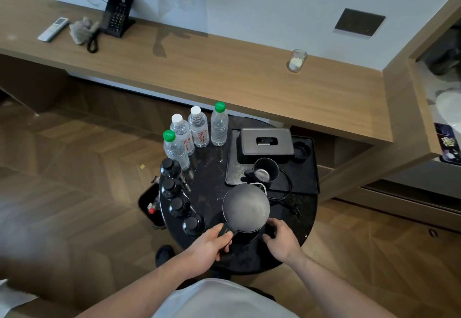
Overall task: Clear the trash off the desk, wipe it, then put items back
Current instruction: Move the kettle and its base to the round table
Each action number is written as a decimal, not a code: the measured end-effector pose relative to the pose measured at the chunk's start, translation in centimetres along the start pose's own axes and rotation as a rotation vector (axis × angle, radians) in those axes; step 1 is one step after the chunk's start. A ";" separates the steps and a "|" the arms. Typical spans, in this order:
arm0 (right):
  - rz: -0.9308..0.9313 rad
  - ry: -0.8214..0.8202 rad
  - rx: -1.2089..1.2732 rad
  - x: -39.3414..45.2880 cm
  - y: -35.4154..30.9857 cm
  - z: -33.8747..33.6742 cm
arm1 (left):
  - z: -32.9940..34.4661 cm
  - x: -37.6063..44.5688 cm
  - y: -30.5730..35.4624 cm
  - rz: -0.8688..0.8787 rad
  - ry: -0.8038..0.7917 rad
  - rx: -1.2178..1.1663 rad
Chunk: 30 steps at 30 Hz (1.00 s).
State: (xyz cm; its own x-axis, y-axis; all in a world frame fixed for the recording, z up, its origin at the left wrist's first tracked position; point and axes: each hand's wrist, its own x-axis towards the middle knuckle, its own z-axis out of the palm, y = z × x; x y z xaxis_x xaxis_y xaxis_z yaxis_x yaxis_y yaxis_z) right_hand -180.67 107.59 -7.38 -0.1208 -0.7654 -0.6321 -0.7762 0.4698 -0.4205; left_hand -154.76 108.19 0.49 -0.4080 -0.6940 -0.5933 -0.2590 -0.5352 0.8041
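A black electric kettle stands near the front of a round black side table. My left hand grips the kettle's handle. My right hand curls round the kettle's base on its right side. Its cord trails toward a black tray holding a black mug and a grey tissue box. The long wooden desk runs behind, with a grey cloth, a remote, a phone and a glass on it.
Several clear water bottles and several dark capped bottles stand along the side table's left edge. A black bin sits on the wooden floor left of the table. A shelf unit is at the right.
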 end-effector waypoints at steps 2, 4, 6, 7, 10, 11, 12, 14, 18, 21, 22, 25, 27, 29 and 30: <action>0.007 -0.017 0.038 -0.1 -0.8 0.2 | 0.1 0.0 0.2 -0.008 -0.021 0.050; 0.018 -0.014 0.038 -0.2 -1.4 0.0 | 0.4 0.2 0.4 -0.013 -0.025 0.076; 0.025 -0.002 0.039 -0.1 -1.5 -0.2 | 0.7 0.5 0.8 -0.022 -0.011 0.102; 0.019 0.009 0.028 0.0 -1.3 -0.1 | 0.9 0.6 1.0 -0.023 0.010 0.123; -0.031 -0.005 -0.003 -0.3 -1.0 0.2 | 1.0 0.5 1.3 -0.014 0.086 0.148; -0.041 -0.019 -0.005 -0.3 -0.8 0.4 | 0.9 0.4 1.4 -0.009 0.104 0.143; -0.051 -0.026 -0.012 -0.3 -0.8 0.6 | 0.9 0.3 1.4 0.000 0.116 0.134; -0.081 -0.030 -0.021 -0.4 -0.8 1.1 | 0.8 0.1 1.0 0.008 0.141 0.114; -0.121 -0.015 0.007 -0.9 -1.3 2.3 | 0.5 -0.7 -0.9 -0.018 0.210 -0.004; -0.129 0.012 0.001 -1.2 -1.2 2.5 | 0.7 -0.7 -1.3 -0.047 0.179 -0.044; -0.131 0.016 -0.011 -1.2 -1.1 2.4 | 0.9 -0.8 -1.1 -0.051 0.163 -0.039; -0.138 0.013 -0.017 -1.4 -0.6 2.6 | 1.4 -1.3 -0.9 -0.044 0.144 -0.037; -0.148 0.024 0.000 -1.6 -0.3 2.6 | 1.3 -1.2 -0.7 -0.035 0.129 0.012; -0.160 0.044 0.000 -1.7 0.1 2.4 | 1.4 -0.7 -0.1 -0.037 0.104 0.079; -0.164 0.054 0.007 -1.7 0.3 2.4 | 1.6 -0.4 0.1 -0.040 0.102 0.117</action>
State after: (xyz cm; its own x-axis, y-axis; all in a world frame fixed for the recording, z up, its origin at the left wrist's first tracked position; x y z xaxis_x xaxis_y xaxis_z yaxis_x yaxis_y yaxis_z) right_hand -179.21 110.09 -8.00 -0.0261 -0.8544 -0.5189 -0.7838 0.3397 -0.5199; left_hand -156.02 109.17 0.85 -0.3058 -0.7218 -0.6209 -0.3758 -0.5077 0.7752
